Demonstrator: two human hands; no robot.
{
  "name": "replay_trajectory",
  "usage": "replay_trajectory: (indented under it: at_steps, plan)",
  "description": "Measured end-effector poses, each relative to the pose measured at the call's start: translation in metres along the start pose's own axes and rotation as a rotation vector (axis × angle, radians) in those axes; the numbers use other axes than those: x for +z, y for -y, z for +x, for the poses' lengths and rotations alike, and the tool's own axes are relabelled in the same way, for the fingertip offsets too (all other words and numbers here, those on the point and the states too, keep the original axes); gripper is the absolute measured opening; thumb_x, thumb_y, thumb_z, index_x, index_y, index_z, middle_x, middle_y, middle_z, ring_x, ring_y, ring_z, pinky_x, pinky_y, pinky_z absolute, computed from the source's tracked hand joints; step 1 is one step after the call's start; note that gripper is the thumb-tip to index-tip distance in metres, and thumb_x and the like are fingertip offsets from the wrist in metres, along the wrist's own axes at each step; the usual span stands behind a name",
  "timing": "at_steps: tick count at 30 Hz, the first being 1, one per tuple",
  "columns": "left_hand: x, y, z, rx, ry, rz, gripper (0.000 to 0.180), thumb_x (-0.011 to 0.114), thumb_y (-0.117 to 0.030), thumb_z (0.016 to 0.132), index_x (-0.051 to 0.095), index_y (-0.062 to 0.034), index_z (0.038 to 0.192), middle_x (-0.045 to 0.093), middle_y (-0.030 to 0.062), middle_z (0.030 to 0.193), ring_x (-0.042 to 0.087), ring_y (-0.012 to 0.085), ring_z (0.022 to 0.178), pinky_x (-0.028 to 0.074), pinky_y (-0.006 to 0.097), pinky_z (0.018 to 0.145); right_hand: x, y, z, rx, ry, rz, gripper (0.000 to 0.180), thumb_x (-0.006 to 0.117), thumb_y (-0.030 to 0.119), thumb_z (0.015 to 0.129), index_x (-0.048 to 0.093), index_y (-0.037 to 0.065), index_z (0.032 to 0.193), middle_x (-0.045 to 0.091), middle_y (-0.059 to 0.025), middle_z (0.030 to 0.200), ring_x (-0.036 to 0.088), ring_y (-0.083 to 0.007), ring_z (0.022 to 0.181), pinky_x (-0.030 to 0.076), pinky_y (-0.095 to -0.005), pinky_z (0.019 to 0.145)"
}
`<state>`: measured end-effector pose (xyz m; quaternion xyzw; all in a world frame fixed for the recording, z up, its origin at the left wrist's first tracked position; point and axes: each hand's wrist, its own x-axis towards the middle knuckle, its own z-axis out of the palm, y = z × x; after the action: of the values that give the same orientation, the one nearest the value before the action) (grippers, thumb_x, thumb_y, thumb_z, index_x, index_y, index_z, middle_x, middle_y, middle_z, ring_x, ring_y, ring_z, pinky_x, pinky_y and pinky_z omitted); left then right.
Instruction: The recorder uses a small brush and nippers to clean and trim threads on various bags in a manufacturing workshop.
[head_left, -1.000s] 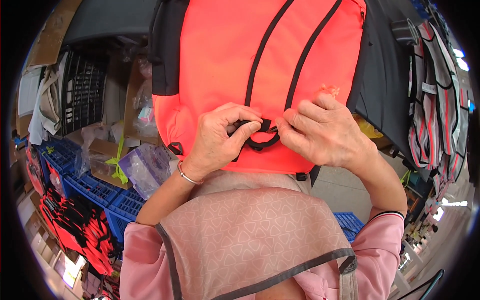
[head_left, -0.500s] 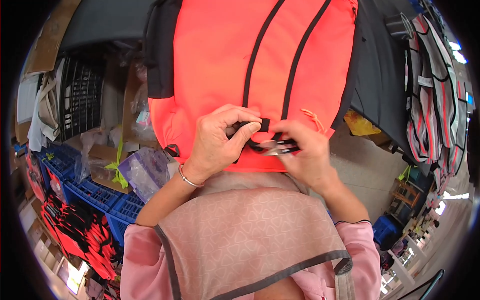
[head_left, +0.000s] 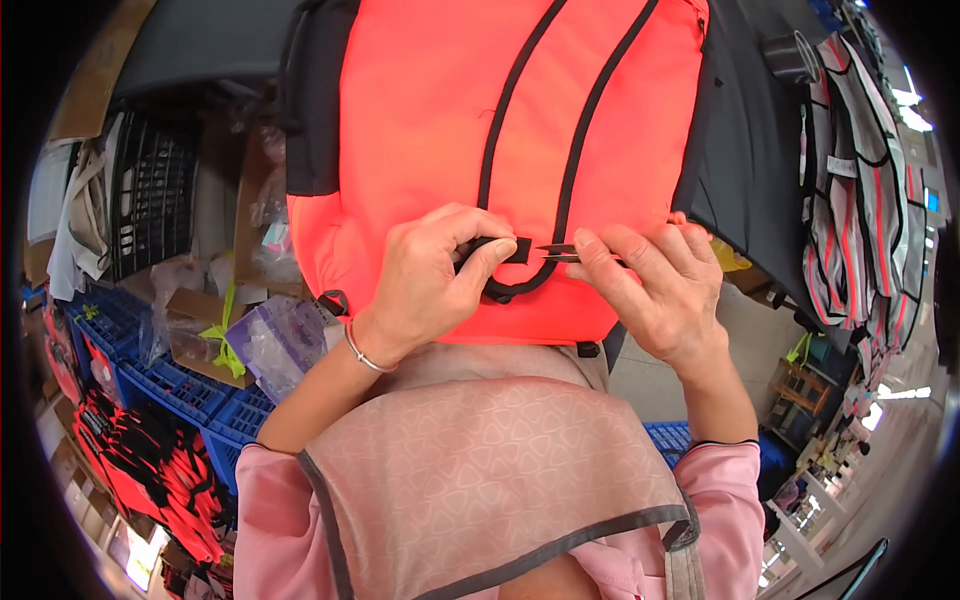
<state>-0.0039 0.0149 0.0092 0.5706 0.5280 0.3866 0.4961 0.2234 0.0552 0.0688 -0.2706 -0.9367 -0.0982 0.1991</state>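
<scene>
A bright coral backpack point(head_left: 420, 120) with black piping and a black side panel lies in front of me. Near its lower edge, my left hand point(head_left: 425, 275) pinches a short black webbing strap point(head_left: 519, 250) between thumb and fingers, its end sticking out to the right. My right hand point(head_left: 660, 290) grips a pair of thread snips point(head_left: 556, 250), their pointed blades slightly parted and aimed left, just short of the strap's end. Below the hands, a black cord loop point(head_left: 510, 291) curves across the fabric. My fingers hide the snips' handles.
The backpack rests on a dark-covered table point(head_left: 745, 150). To the left are a black crate point(head_left: 150, 190), blue plastic crates point(head_left: 185, 385), cardboard and plastic bags. Red-and-black pieces point(head_left: 140, 460) are piled at lower left. Grey striped pieces point(head_left: 855, 190) hang at right.
My right hand has moved right and slightly up, bringing the snips level with the strap's end. My left hand keeps its pinch. The backpack has shifted a little left.
</scene>
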Motion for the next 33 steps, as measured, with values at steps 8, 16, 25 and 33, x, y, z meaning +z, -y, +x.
replay_trajectory:
  at_steps: [8,16,25,33]
  plan:
    - [0.0,0.001,0.005,-0.011,0.016,0.058,0.005,0.069,-0.001,0.087,0.07,0.0024,0.09,0.069,0.0079,0.087,0.061,0.008,0.072,0.049,0.023,0.06,-0.007,-0.007,0.02,-0.254,0.13,0.045,0.021,0.076,0.012,0.071,0.07,0.008,0.091,0.064,0.0002,0.088,0.052,-0.0133,0.069,0.034,-0.029,0.059]
    - [0.0,-0.004,0.007,0.009,-0.028,0.025,0.007,0.072,-0.007,0.083,0.071,-0.0014,0.085,0.062,0.011,0.07,0.058,0.0166,0.057,0.045,0.031,0.054,-0.007,-0.011,0.031,-0.442,0.222,0.046,0.026,0.066,0.015,0.072,0.07,0.005,0.095,0.064,-0.0024,0.091,0.053,-0.0141,0.079,0.037,-0.029,0.063]
    - [0.004,-0.003,0.009,0.174,-0.013,0.114,0.006,0.07,0.001,0.08,0.07,-0.0006,0.086,0.067,0.0098,0.079,0.061,0.0153,0.061,0.049,0.028,0.057,-0.01,-0.008,0.045,-0.697,0.345,-0.065,0.024,0.063,0.019,0.069,0.066,0.003,0.086,0.063,-0.0042,0.087,0.054,-0.0144,0.081,0.039,-0.0277,0.066]
    - [0.007,0.005,0.01,0.159,-0.018,0.094,0.005,0.069,0.001,0.079,0.069,0.0001,0.084,0.066,0.0125,0.079,0.064,0.0228,0.065,0.051,0.031,0.06,0.005,-0.008,0.048,-0.717,0.338,0.038,0.014,0.062,0.019,0.063,0.059,0.007,0.071,0.057,-0.0019,0.074,0.053,-0.0157,0.079,0.041,-0.0273,0.068]
